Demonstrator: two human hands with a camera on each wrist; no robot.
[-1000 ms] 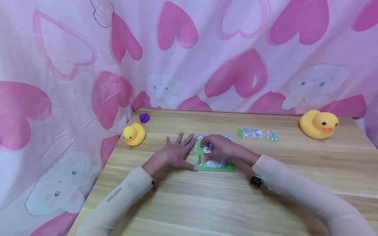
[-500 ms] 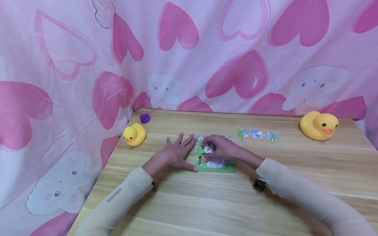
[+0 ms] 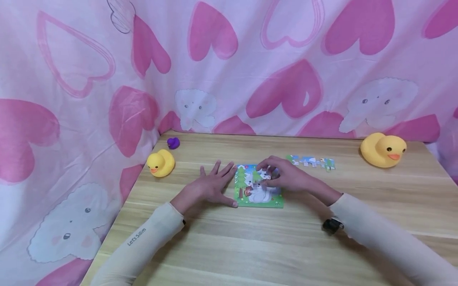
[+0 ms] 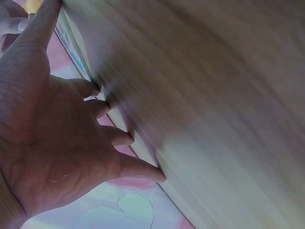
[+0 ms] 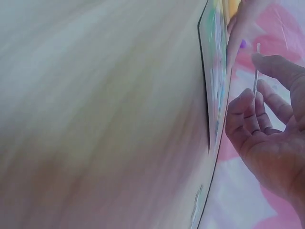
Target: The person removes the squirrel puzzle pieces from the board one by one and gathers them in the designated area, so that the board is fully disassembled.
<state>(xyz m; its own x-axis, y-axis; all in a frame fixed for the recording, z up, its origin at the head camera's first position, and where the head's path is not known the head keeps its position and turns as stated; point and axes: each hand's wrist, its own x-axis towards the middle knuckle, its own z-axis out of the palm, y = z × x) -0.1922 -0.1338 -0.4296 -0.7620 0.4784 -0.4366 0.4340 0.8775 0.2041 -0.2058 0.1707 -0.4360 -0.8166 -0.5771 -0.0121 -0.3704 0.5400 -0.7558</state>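
A picture puzzle [image 3: 261, 195] with cartoon white animals and green trees lies flat on the wooden table. Along its left side my left hand [image 3: 210, 186] spreads its fingers, the thumb at the lower-left corner and the fingertips resting on the tabletop in the left wrist view. Over the puzzle's upper right my right hand [image 3: 288, 174] pinches a thin puzzle piece [image 5: 257, 71], which appears edge-on in the right wrist view, raised off the board. The right hand covers the puzzle's upper-right part in the head view.
Several loose puzzle pieces [image 3: 309, 161] lie behind and right of the puzzle. A large yellow duck [image 3: 381, 150] stands at the back right; a smaller yellow duck [image 3: 161, 163] and a tiny purple duck [image 3: 173, 143] sit at the left. A pink heart-print curtain [image 3: 214, 71] hangs behind.
My right hand has moved from the puzzle's middle to its upper right, uncovering the trees and animals on the left part. The left hand has stayed in place.
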